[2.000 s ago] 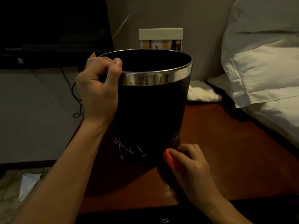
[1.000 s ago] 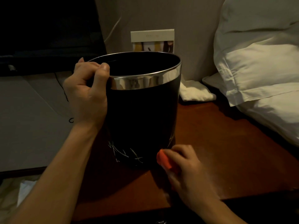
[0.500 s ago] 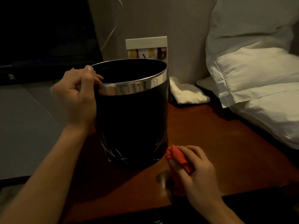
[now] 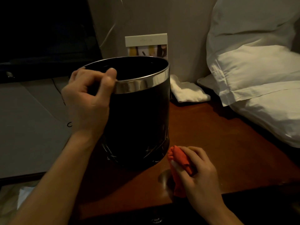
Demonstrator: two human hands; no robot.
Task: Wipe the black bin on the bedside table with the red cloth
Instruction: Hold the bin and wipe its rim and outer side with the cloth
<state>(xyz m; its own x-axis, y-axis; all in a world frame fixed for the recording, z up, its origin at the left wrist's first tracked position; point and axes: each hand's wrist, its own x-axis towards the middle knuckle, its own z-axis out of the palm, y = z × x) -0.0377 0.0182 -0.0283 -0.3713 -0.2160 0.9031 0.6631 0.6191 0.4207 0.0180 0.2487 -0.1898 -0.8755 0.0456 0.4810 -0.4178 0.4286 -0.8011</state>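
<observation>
The right hand (image 4: 197, 173) is curled round a bunched red cloth (image 4: 179, 161), thumb and fingers pinching its upper fold while the rest of the fabric hangs below the palm toward the near edge of the table; the cloth sits just beside the lower right of the bin's wall, close to it, though whether the two touch cannot be told in this light; the left hand (image 4: 88, 101) grips the bin at its upper left, fingers hooked over the rim and the thumb lying against the shiny band; the round black bin with a polished silver metal band round its mouth (image 4: 141, 120) stands upright on the reddish-brown wooden bedside table (image 4: 227, 143), toward the table's left side, with pale scratch-like marks low on its wall near the cloth; behind the bin a small white card with coloured pictures (image 4: 146, 44) leans against the grey wall; to the right of the bin, at the back of the table, lies a folded white towel (image 4: 186, 90); beyond it white pillows (image 4: 256, 78) crowd the right edge of the table; a thin dark cable (image 4: 60, 95) runs down the pale surface left of the bin.
</observation>
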